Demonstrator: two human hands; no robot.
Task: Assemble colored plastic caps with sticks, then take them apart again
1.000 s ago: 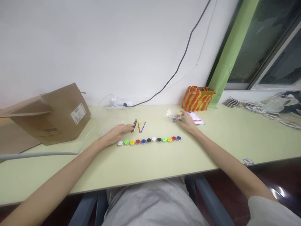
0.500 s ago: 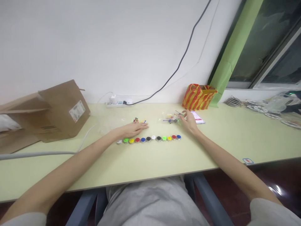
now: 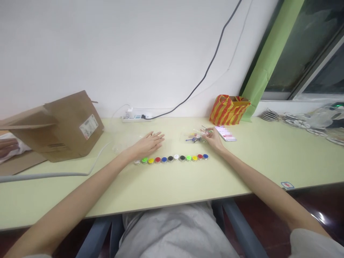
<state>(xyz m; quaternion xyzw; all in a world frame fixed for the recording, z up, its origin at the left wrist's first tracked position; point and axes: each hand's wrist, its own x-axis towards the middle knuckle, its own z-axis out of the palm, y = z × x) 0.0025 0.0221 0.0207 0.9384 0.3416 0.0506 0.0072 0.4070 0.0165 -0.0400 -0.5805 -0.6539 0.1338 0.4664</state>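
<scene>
A row of several small round pots with coloured lids (image 3: 172, 158) lies across the middle of the pale green table (image 3: 166, 182). My left hand (image 3: 147, 142) rests flat just behind the row's left end, fingers stretched out, covering the spot where thin coloured sticks lay. My right hand (image 3: 212, 138) is behind the row's right end, fingers pinched on thin sticks at a small clear bag of coloured pieces (image 3: 194, 137). A phone (image 3: 226, 133) lies right beside that hand.
A brown cardboard box (image 3: 59, 125) sits at the left, with a grey cable (image 3: 53, 175) running from it. A power strip (image 3: 135, 117) lies against the wall. A red and yellow striped bag (image 3: 228, 109) stands at the back right. Another person's hand (image 3: 6, 147) shows at far left.
My left hand slid forward and right over the coloured sticks and now lies flat on them. My right hand stayed at the small bag, lifting thin sticks from it.
</scene>
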